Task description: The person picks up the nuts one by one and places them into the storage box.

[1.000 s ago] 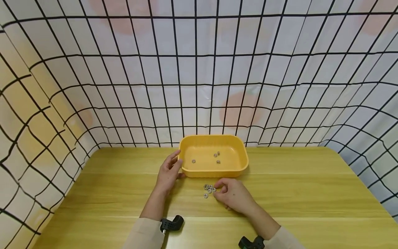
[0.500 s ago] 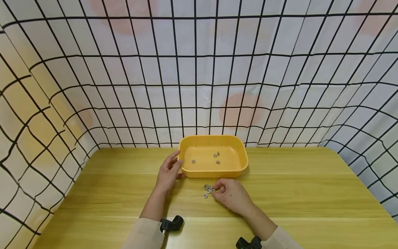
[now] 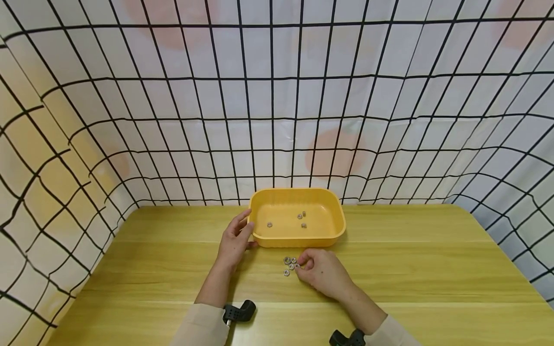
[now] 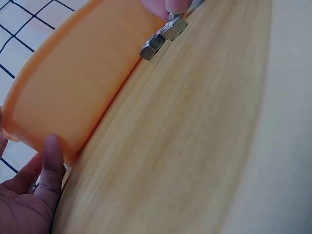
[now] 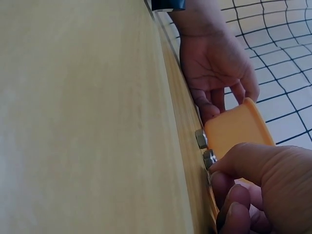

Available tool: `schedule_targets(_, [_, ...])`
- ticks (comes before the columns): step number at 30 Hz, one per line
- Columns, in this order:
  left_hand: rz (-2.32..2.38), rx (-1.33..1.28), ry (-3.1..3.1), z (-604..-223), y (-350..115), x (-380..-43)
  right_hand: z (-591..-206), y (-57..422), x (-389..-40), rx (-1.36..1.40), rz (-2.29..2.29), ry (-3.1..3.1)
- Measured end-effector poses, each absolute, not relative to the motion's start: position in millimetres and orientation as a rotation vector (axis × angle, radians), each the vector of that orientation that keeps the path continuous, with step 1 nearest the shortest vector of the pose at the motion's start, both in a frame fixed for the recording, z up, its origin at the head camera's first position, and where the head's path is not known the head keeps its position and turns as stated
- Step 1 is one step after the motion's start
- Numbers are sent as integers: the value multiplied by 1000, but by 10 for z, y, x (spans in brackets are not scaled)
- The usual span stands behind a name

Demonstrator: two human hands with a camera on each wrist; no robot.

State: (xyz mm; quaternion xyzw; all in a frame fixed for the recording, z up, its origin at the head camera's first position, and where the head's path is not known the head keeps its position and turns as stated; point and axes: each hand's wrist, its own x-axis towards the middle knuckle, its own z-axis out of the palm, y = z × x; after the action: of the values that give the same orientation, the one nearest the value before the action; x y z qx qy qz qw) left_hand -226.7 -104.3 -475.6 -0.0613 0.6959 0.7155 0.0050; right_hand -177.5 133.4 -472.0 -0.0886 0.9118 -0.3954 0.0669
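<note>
Head view: yellow tray (image 3: pixel 298 242) between tabletop nuts (image 3: pixel 291 266) and gridded backdrop (image 3: pixel 285 103).

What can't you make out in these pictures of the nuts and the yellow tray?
Head view: the held nut, partly covered by the right hand; threads of the nuts inside the tray, too small.
Left wrist view: the inside of the yellow tray, hidden by its wall; the left hand, cut off by the left edge.
Right wrist view: part of the tray, behind the right hand.
</note>
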Motion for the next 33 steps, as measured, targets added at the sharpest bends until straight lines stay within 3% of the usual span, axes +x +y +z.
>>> schedule_targets(33, [2234, -220, 2179, -4769, -1044, -2285, -4335, 1374, -1712, -181, -1274, 2735])
